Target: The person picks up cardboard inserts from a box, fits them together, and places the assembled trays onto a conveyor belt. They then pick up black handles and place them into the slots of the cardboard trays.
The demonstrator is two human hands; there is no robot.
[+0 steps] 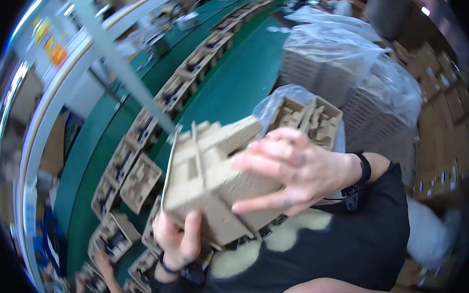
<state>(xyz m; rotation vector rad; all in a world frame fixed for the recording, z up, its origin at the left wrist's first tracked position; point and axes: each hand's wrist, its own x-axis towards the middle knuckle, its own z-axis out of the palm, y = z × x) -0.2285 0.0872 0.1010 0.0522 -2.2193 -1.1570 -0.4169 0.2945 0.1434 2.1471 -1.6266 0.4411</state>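
I have the grey-brown tray (215, 184) up in front of the chest, tipped at an angle, with its moulded outer side toward the camera. My left hand (181, 242) is clamped on its lower near corner, thumb on the face. My right hand (299, 167) is spread over the tray's other end, blurred, and I can't tell whether it presses or only hovers. Behind the tray runs a green table (251, 66), and the tray blocks my view of part of it. A pale post (118, 62) slants across the table's left side and cuts through my line to the row of trays (173, 94). On the right, stacks wrapped in clear plastic (342, 72) crowd the table's edge, with brown boxes (439, 151) piled beyond them. Just past my right hand, open trays (323, 123) sit in a plastic bag (282, 99). At the lower left, someone else's hands (103, 259) are among more trays. Counting: one tray shape between my hands, though I can't tell whether others are nested in it; two open trays in the bag; at least six trays along the row, its far end too blurred to number; two hands of the other person; one dark wristband (363, 169) on my right wrist.
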